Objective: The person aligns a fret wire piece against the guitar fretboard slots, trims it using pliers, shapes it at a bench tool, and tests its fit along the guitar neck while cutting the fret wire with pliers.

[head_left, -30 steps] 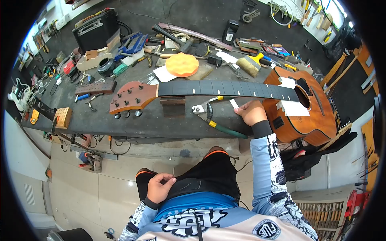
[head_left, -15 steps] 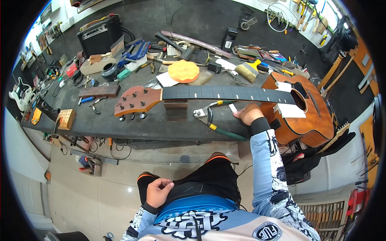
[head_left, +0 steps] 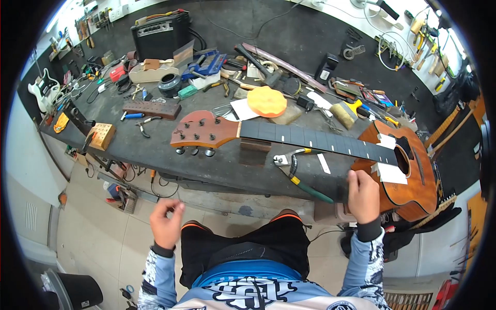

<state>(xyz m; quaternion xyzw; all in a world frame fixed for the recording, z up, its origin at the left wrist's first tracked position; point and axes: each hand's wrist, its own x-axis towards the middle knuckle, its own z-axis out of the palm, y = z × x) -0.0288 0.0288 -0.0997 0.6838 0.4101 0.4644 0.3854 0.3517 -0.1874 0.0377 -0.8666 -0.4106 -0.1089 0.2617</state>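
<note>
My left hand (head_left: 167,225) is raised over the floor left of my knees, thumb and forefinger pinched; what they hold is too small to make out. My right hand (head_left: 363,196) is curled closed at the bench's front edge, beside the guitar body (head_left: 413,194), with nothing visible in it. The acoustic guitar lies face up, its fretboard (head_left: 302,138) running left to the headstock (head_left: 199,132), the neck on a dark wooden block (head_left: 254,150). White tape or paper (head_left: 390,173) covers parts of the body beside the fretboard. A white strip (head_left: 323,163) and green-handled cutters (head_left: 305,187) lie before the neck.
Behind the neck on the bench (head_left: 150,155) are an orange sponge (head_left: 266,102), a brush (head_left: 345,114), a hammer (head_left: 271,77) and mixed tools. A drilled wooden block (head_left: 102,136) and a small amplifier (head_left: 161,39) stand at the left.
My right hand has let go of the white strip, which now lies on the bench, and has drawn back toward me. My left hand has moved left and up. The view has shifted.
</note>
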